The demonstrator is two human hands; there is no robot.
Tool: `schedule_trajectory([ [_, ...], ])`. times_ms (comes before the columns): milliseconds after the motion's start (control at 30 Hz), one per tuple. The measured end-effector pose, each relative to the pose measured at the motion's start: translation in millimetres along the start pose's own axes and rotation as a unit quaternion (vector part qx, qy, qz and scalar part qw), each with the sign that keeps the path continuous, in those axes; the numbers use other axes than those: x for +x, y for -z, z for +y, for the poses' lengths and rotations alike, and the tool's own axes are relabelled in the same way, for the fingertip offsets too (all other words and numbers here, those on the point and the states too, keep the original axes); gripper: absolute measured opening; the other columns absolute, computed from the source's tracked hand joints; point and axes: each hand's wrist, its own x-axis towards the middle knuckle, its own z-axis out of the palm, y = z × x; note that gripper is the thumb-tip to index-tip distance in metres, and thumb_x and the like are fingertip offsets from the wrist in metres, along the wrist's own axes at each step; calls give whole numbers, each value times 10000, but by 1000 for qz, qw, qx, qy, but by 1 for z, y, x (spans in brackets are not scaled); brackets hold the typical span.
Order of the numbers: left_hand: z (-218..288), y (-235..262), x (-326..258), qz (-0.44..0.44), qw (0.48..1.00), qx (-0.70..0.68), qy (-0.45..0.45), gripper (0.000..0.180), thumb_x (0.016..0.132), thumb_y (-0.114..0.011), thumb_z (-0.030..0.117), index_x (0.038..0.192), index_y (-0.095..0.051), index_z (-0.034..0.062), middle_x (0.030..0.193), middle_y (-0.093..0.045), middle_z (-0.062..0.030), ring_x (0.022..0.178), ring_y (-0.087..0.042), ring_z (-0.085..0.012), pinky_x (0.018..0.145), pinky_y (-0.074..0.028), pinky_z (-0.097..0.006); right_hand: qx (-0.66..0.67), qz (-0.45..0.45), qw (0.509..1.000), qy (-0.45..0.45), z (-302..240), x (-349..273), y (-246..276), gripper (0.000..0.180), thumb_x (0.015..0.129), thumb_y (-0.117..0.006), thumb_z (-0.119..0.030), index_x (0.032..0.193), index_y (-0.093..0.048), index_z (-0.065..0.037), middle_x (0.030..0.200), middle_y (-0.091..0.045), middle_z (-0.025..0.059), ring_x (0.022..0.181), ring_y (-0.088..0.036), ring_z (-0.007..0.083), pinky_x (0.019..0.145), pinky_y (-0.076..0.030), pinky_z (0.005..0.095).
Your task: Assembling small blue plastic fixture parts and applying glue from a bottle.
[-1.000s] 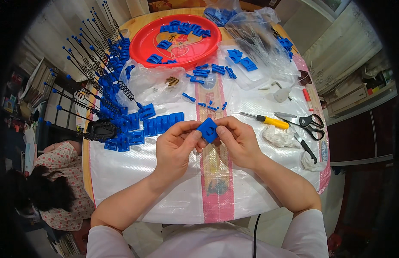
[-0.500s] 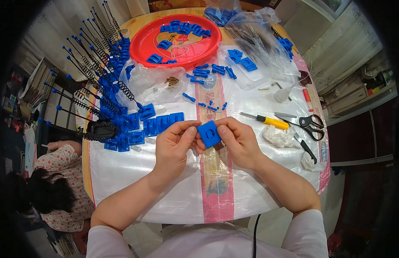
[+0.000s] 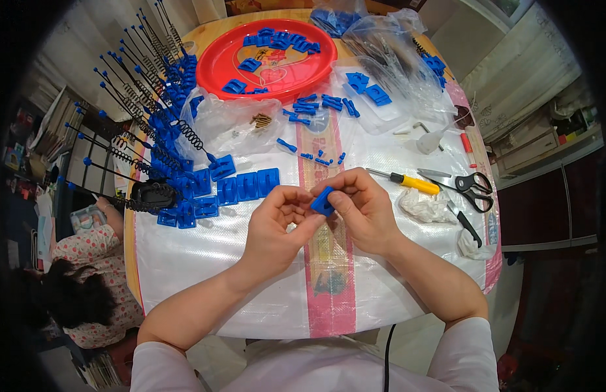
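Observation:
Between my hands, above the middle of the table, is a small square blue plastic plate (image 3: 322, 202), tilted so that it shows at a slant. My right hand (image 3: 363, 212) pinches it between thumb and fingers. My left hand (image 3: 275, 225) is at its left edge, fingers curled and thumb tip against its lower side. To the left, a row of similar blue plates (image 3: 247, 187) lies on the white sheet. Beyond my hands are small blue plastic bits (image 3: 322, 160) and several blue pegs (image 3: 306, 104).
Blue bases with black springs and rods (image 3: 162, 130) crowd the left. A red basin (image 3: 215, 78) holds blue parts at the back. Gold screws (image 3: 261, 121) lie on a plastic bag. To the right are a yellow-handled screwdriver (image 3: 417, 184), scissors (image 3: 476, 189) and a black-handled knife (image 3: 469, 228). A person (image 3: 97, 281) is at left.
The blue plate has turned from facing me to a slant and shifted slightly up and right. My left fingers have loosened and curled, and my right fingers have wrapped further over it.

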Motion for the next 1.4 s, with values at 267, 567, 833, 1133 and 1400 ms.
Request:
schedule_trajectory([
  [267,-6,6,3,37,988,80,-128,182,883,-612,-94,1033,-571,0,1021,-571,-46,940,-572,-104,861,-486,-255,-131,-7,989,62,-3,-2,3,164,923,-600,1,1077,-544,4,1151,-608,113,935,-631,128,800,-522,273],
  [567,-8,3,3,53,976,111,-178,162,855,-658,-69,983,-592,4,980,-579,-45,856,-568,-98,769,-467,-236,-151,-8,986,73,-4,-3,1,196,923,-605,25,1100,-528,-4,1188,-608,137,1041,-615,157,865,-511,286],
  [833,-8,3,1,71,977,116,-167,129,859,-649,-69,959,-596,-6,950,-577,-54,835,-556,-105,748,-458,-237,-129,-11,991,33,-8,-4,0,162,925,-609,17,1073,-543,8,1168,-623,139,1020,-622,152,860,-513,283],
  [1133,-7,3,1,65,982,99,-149,119,869,-643,-62,959,-587,-7,940,-574,-44,833,-544,-94,756,-450,-233,-150,1,987,49,-9,-5,-1,136,901,-636,14,1030,-591,16,1075,-656,123,941,-626,149,812,-504,276],
  [1400,-7,3,0,64,985,83,-141,111,875,-641,-55,957,-590,0,939,-582,-36,836,-541,-90,760,-453,-234,-151,1,986,70,-10,-4,0,133,891,-647,9,1022,-621,7,1044,-659,113,903,-615,144,787,-489,272],
])
